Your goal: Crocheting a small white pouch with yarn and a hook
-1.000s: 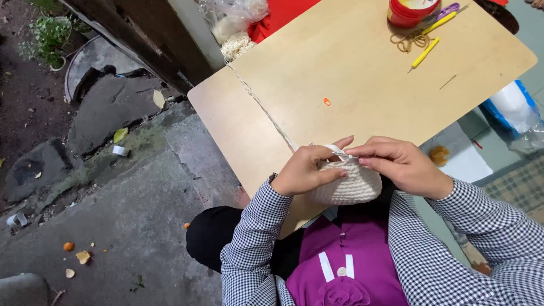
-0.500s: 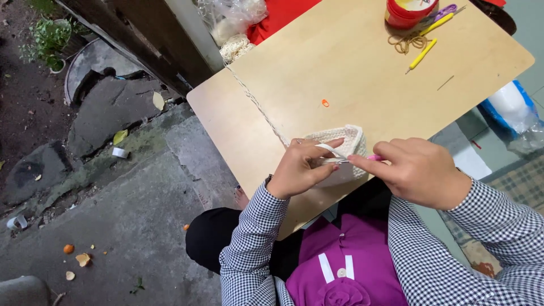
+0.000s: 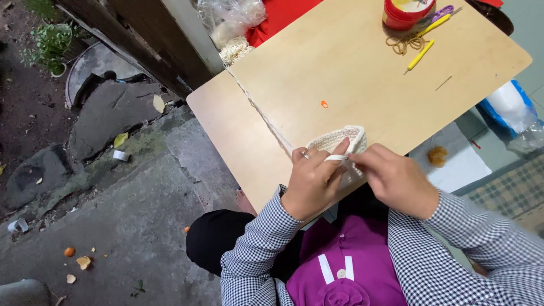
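A cream crocheted piece (image 3: 339, 141), shaped like a small bowl, rests at the near edge of a light wooden table (image 3: 340, 73). My left hand (image 3: 314, 181) grips its near rim, with a strand of cream cord (image 3: 266, 116) looped over the forefinger. My right hand (image 3: 394, 178) pinches the same rim from the right; a crochet hook may be between the fingers but is hidden. The cord runs diagonally across the table to a cream yarn bundle (image 3: 234, 51) at the far left edge.
At the table's far right stand a red round tin (image 3: 407, 12), a yellow crochet hook (image 3: 419, 55), a purple-handled tool (image 3: 443, 11) and a small orange marker (image 3: 324, 104). A blue-and-white bag (image 3: 507, 107) lies on the floor to the right. Rough stone ground lies to the left.
The crocheted piece has been lifted from my lap onto the table edge and turned. Both hands moved forward with it and kept hold.
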